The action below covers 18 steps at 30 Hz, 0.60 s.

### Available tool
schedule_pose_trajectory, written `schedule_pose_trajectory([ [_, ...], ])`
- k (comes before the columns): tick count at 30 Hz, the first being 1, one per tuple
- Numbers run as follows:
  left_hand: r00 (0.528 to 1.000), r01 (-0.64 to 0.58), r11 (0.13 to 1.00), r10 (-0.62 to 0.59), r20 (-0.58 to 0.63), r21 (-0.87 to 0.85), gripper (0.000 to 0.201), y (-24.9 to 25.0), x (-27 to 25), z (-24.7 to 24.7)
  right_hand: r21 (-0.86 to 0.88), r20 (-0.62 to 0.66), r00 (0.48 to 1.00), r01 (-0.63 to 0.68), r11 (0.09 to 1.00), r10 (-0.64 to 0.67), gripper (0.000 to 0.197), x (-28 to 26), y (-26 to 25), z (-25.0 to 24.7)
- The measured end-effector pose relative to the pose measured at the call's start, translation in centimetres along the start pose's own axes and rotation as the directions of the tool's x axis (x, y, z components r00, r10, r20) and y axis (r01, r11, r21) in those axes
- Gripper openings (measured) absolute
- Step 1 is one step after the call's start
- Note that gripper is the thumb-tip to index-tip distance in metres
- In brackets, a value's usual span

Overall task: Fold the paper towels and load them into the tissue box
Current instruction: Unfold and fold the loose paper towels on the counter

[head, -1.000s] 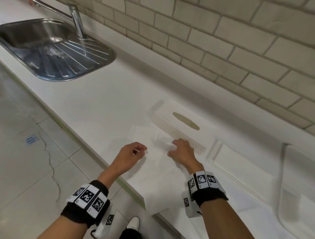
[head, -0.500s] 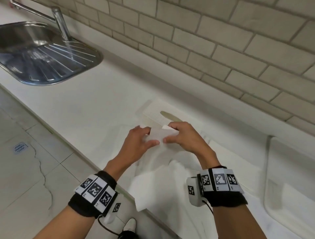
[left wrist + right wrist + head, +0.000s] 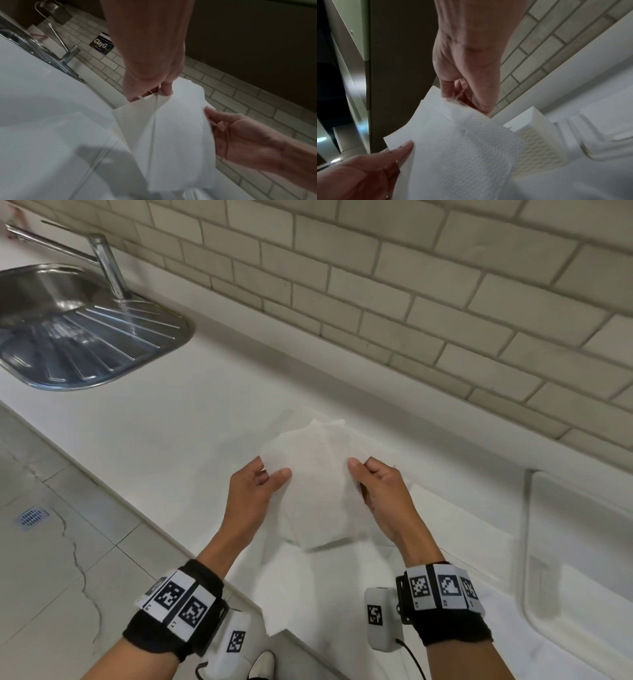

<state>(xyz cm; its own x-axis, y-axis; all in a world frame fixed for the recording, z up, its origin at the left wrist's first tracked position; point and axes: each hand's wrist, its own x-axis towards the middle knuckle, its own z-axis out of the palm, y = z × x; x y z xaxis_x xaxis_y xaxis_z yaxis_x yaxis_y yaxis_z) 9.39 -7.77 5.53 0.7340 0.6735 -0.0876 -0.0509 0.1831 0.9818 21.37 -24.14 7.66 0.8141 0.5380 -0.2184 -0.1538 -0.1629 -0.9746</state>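
Where a second ago it lay flat, the white embossed paper towel [image 3: 317,487] is hanging mid-frame, left hand [image 3: 251,496] and right hand [image 3: 383,494] pinching its edges, folding beginning.

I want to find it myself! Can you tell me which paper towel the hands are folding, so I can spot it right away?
Look along the white counter, to the right of the metal sink. There the left hand and right hand pinch one paper towel by its side edges. Unlike the loose sheets lying flat underneath, it is lifted up and already folded.
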Motion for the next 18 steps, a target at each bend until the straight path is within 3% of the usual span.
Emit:
schedule_pose_trajectory([
  [2,0.997,-0.018,0.999,0.015,-0.08,-0.036,0.013,-0.4,0.0,0.0,0.012,-0.036,0.999,-0.007,1.0,0.007,0.041,0.0,0.1,-0.1],
  [5,0.991,0.009,0.997,-0.02,-0.135,-0.08,0.008,-0.7,0.3,-0.2,0.004,-0.02,1.0,-0.004,1.0,0.004,0.025,-0.3,0.1,-0.3],
  [7,0.992,0.046,0.994,-0.057,-0.113,-0.102,0.009,-0.7,0.4,-0.2,0.008,-0.036,0.999,0.001,1.0,-0.001,0.026,-0.3,0.3,-0.5],
  [10,0.978,0.199,0.951,-0.208,-0.015,-0.238,0.019,-0.7,0.3,0.5,0.038,-0.05,0.998,0.025,0.999,-0.023,0.049,-0.4,0.3,-0.3],
  [13,0.952,0.303,0.892,-0.298,0.068,-0.334,0.025,-0.7,0.4,1.3,0.088,-0.023,0.999,0.029,0.996,-0.027,0.022,-0.4,0.1,0.0],
  [18,0.974,0.197,0.95,-0.218,-0.064,-0.242,0.018,-0.3,0.6,2.2,0.081,-0.033,0.998,0.061,0.995,-0.059,0.014,-0.5,-0.3,-0.1],
])
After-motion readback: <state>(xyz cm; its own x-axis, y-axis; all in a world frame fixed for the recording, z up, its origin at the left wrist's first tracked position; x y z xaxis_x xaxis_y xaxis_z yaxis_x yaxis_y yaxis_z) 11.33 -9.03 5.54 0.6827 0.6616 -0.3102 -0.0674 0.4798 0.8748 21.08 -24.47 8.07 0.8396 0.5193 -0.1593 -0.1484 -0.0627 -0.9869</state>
